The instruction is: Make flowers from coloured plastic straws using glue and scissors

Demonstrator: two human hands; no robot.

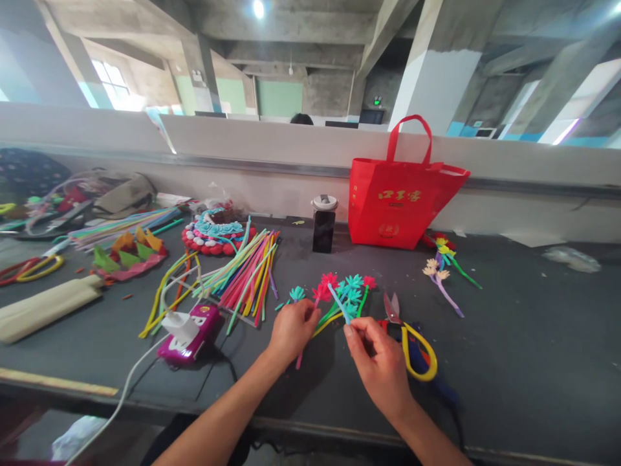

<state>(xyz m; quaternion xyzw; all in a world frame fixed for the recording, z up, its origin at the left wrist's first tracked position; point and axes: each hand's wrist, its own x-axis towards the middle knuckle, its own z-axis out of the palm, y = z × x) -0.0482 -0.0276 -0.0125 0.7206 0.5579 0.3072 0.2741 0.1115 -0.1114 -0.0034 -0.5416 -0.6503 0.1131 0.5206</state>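
My left hand (294, 329) pinches the pink stem of a red pipe-cleaner flower (324, 287), whose stem end pokes out below the fingers. Between the fingertips of my right hand (378, 362) is a light blue pipe cleaner (339, 304), slanting up to the left with its tip by the red flower. Behind both hands lie teal pipe-cleaner flowers (352, 283) on green and yellow stems, with a small red one at their right. A separate teal flower (297, 294) rests left of my left hand. Scissors (418, 353) with yellow handles lie just right of my right hand.
A purple power strip (190, 335) with a white plug and cable sits at left front. Beyond it are loose pipe cleaners (252, 275) and a beaded ring (213, 232). A phone (323, 232) leans on a cup; a red bag (395, 200) and more flowers (444, 259) are at right.
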